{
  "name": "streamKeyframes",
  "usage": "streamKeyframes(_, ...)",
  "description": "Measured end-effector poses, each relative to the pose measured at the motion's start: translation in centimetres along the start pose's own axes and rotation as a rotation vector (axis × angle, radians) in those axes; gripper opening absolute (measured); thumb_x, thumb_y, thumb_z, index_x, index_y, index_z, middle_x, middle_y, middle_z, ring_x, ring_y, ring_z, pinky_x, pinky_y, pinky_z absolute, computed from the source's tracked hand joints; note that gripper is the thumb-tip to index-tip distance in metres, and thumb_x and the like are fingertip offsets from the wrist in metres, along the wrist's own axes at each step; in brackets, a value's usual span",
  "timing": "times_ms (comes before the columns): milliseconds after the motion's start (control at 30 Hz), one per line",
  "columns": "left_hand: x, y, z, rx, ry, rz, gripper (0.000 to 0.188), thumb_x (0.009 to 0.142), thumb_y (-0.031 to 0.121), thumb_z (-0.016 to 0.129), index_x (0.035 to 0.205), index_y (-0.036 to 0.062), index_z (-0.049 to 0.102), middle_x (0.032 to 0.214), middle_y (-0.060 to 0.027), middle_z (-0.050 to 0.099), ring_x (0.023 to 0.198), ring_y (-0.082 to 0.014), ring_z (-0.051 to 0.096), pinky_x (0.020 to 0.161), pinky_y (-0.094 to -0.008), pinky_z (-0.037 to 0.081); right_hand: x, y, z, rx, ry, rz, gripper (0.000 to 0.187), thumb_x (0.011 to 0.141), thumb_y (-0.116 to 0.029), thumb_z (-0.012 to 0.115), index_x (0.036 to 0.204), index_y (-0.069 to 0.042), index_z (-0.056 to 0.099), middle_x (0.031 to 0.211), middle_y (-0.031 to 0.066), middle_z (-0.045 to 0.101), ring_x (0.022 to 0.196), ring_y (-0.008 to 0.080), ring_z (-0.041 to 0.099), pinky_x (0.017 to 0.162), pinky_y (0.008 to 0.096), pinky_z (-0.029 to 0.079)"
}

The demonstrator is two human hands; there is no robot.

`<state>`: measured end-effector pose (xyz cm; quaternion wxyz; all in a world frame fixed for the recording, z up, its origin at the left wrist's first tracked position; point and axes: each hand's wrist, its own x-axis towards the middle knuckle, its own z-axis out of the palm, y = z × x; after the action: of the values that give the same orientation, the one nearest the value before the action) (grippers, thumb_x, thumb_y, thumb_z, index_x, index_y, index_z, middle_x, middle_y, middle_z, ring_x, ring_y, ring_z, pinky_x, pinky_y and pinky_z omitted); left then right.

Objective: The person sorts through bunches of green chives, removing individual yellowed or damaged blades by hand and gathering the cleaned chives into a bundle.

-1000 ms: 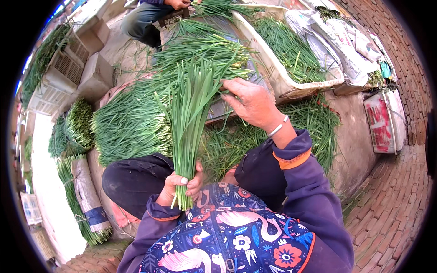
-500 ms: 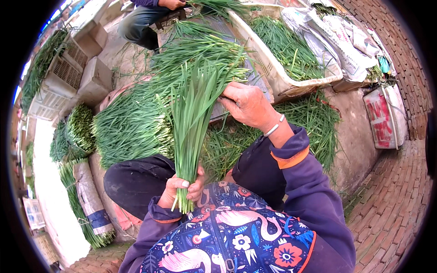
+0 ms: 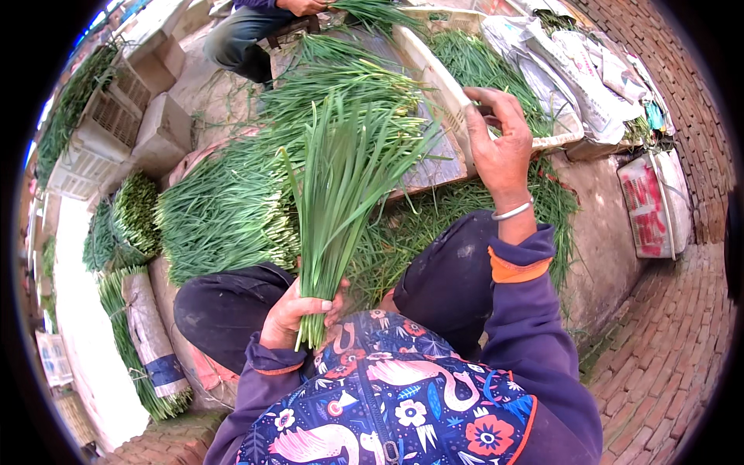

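Observation:
My left hand (image 3: 301,310) is closed round the pale stem ends of a bunch of garlic chives (image 3: 329,221), whose green leaves fan out upward and away from me. Off to the right, my right hand (image 3: 502,151) is raised in front of the near end of a cream plastic crate (image 3: 442,93). Its fingers are bent and apart from the thumb, and nothing shows between them. Beyond the held bunch, cut chives (image 3: 229,209) lie heaped on a low wooden board (image 3: 438,159).
Loose leaves (image 3: 535,225) cover the ground by my right knee. White sacks (image 3: 570,70) lie across the crate's far side. At left are tied bundles (image 3: 139,217), a wrapped bundle (image 3: 155,333) and stacked crates (image 3: 116,116). Another person (image 3: 248,43) sits at the top.
My right hand has left the bunch's leaf tips and moved right and up, its fingers opening. The left hand keeps its hold on the chives, shifted slightly left.

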<state>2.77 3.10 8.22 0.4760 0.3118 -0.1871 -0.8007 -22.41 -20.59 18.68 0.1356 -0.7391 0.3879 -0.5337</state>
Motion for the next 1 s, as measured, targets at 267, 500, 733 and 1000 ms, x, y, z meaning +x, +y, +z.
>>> streamKeyframes(267, 0.2, -0.1, 0.3, 0.072, -0.023, -0.037, 0.052, 0.07, 0.011, 0.068, 0.115, -0.0064, 0.051, 0.076, -0.0105, 0.057, 0.059, -0.0166, 0.054, 0.053, -0.0277, 0.044, 0.5, -2.4, 1.6, -0.164, -0.568, -0.434, 0.025, 0.079, -0.011, 0.069, 0.104, -0.009, 0.067, 0.091, 0.0072, 0.064, 0.086, 0.0274, 0.061, 0.076, 0.0364, 0.05)
streamKeyframes(500, 0.0, -0.2, 0.1, 0.069, -0.008, -0.064, 0.052, 0.07, 0.012, 0.069, 0.116, -0.0047, 0.051, 0.077, -0.0095, 0.057, 0.06, -0.0153, 0.054, 0.051, -0.0278, 0.045, -0.3, -1.3, 1.9, -0.21, -0.651, -0.451, 0.019, 0.081, -0.017, 0.067, 0.098, -0.009, 0.065, 0.084, 0.0067, 0.062, 0.085, 0.028, 0.06, 0.076, 0.0391, 0.048)
streamKeyframes(733, 0.2, -0.4, -0.1, 0.068, -0.03, -0.048, 0.052, 0.071, 0.012, 0.069, 0.116, -0.004, 0.051, 0.077, -0.0081, 0.056, 0.06, -0.0148, 0.054, 0.05, -0.0276, 0.045, -0.3, -1.5, 1.7, -0.147, -0.623, -0.449, 0.016, 0.077, -0.013, 0.07, 0.091, -0.006, 0.066, 0.079, 0.0087, 0.063, 0.077, 0.0286, 0.061, 0.07, 0.0375, 0.049)
streamKeyframes(1000, 0.2, -0.6, -0.6, 0.051, -0.042, -0.066, 0.054, 0.071, 0.012, 0.07, 0.118, -0.0043, 0.049, 0.079, -0.0088, 0.056, 0.061, -0.0154, 0.054, 0.049, -0.0283, 0.046, -1.3, -1.6, 2.3, -0.13, -0.596, -0.31, 0.009, 0.075, -0.011, 0.066, 0.078, -0.006, 0.06, 0.074, 0.0087, 0.06, 0.072, 0.0288, 0.061, 0.066, 0.0379, 0.048)
